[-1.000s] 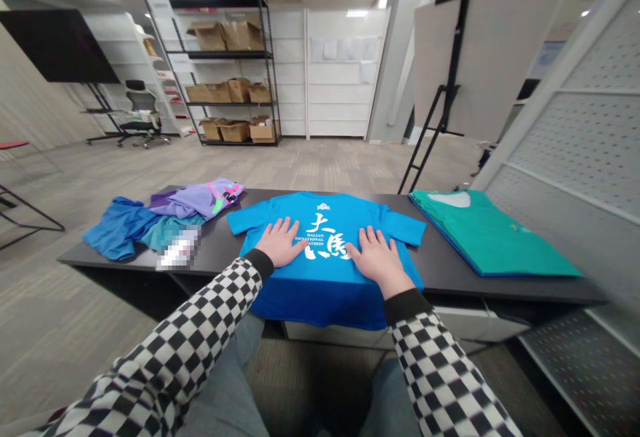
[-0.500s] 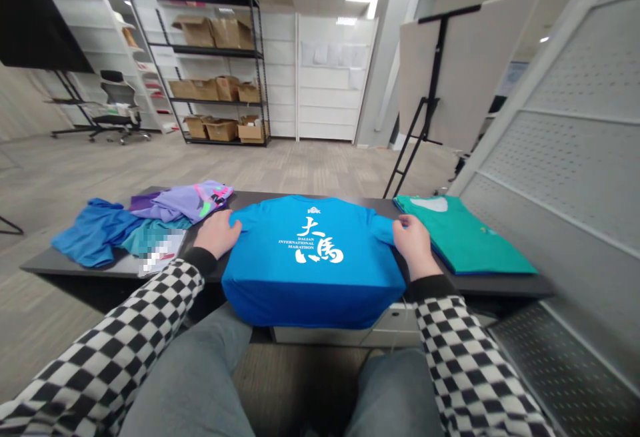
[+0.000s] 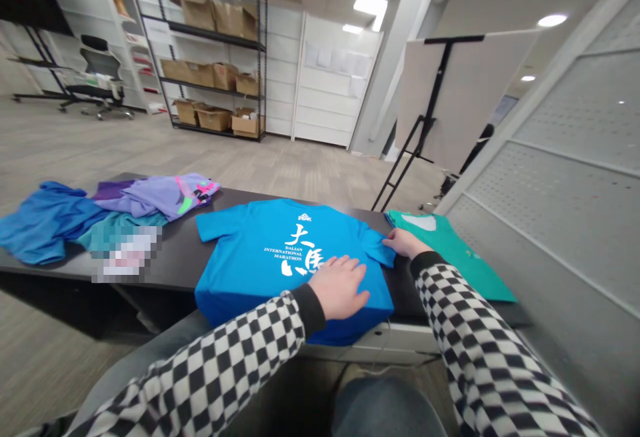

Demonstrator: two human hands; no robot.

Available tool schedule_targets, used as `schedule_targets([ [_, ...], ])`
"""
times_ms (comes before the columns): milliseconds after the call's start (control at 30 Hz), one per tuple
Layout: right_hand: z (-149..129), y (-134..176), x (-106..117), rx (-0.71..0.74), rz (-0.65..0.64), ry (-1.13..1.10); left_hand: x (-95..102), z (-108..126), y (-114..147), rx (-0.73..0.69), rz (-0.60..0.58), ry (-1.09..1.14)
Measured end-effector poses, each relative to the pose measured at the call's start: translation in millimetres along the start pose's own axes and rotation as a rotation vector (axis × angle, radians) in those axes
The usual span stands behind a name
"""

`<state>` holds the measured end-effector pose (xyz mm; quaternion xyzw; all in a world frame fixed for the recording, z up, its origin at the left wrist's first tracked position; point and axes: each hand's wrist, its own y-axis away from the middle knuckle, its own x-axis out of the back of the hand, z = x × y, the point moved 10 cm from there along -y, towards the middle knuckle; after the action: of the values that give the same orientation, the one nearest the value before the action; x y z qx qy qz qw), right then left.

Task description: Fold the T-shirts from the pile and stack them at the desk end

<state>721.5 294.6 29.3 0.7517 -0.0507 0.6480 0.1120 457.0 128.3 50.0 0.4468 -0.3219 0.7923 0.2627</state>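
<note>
A blue T-shirt with white lettering lies spread on the dark table, its lower part hanging over the front edge. My left hand rests flat on the shirt's right half, fingers stretched out, covering part of the print. At the right sleeve, my right hand pinches the cuff between thumb and fingers. The left sleeve lies flat with no hand on it. Just beyond my right hand is a folded green T-shirt.
Crumpled blue, purple and teal clothes lie on the table's left end, beside a blurred-out paper. A perforated panel stands close on the right. Behind are a board on a black stand and a shelf with cardboard boxes.
My left hand has let go of the left sleeve and moved right onto the shirt's front. My right hand stays at the right sleeve. The view has turned and tilted a little.
</note>
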Motion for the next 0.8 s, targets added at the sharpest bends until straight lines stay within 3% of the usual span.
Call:
schedule_targets([
  [100,8,-6,-2,-0.002,-0.074,-0.003,-25.9,5,-22,0.020,-0.053,-0.011],
  [200,16,-10,-1,-0.008,-0.116,-0.075,-32.5,10,-26,0.001,-0.048,0.000],
  [267,21,-10,0,-0.013,-0.124,-0.237,-25.0,19,-19,-0.048,-0.011,0.033],
  [367,26,-6,-4,-0.055,-0.188,-0.542,2.1,36,10,-0.146,0.111,0.169],
  [500,35,10,-22,-0.199,-0.350,-0.718,39.2,37,84,-0.238,0.307,0.415],
  [567,42,16,-26,-0.248,-0.360,-0.714,40.1,22,134,-0.214,0.338,0.472],
  [667,43,18,-21,-0.219,-0.263,-0.804,11.7,-19,215,-0.012,0.296,0.489],
  [800,30,24,-13,-0.127,-0.122,-1.166,-49.2,-74,309,0.314,0.225,0.480],
])
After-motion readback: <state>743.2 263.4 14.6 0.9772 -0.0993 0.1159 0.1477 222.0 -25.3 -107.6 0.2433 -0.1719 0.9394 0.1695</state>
